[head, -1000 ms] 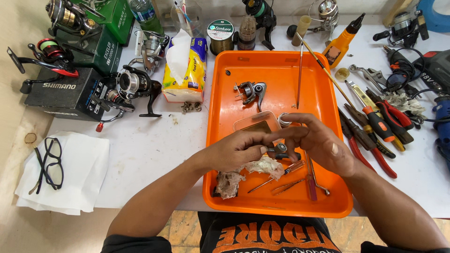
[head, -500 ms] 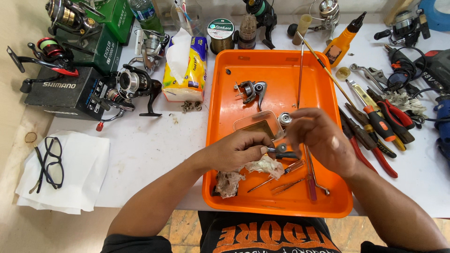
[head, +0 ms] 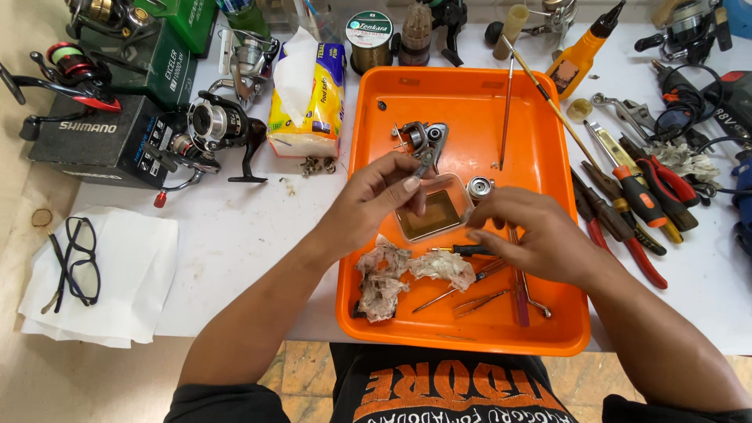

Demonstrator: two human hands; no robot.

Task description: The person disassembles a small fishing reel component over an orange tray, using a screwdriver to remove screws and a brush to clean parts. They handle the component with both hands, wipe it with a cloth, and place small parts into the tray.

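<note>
Reel part [head: 479, 188], a small round metal piece, sits just above the right hand [head: 533, 239] inside the orange tray [head: 470, 333], seemingly pinched at its fingertips, though I cannot tell for sure; the left hand [head: 384, 196] grips a clear shallow dish [head: 431, 215] by its rim, tilted over the tray so spills stay contained; greasy rags [head: 392, 274] lie close for wiping.

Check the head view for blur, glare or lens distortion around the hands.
Head view: even, soft lighting with only faint shadows; the left hand and right hand over the orange tray look sharp, no motion blur; no strong glare on the small clear container; wide-angle bending shows at the edges, where the table edge curves.
</note>
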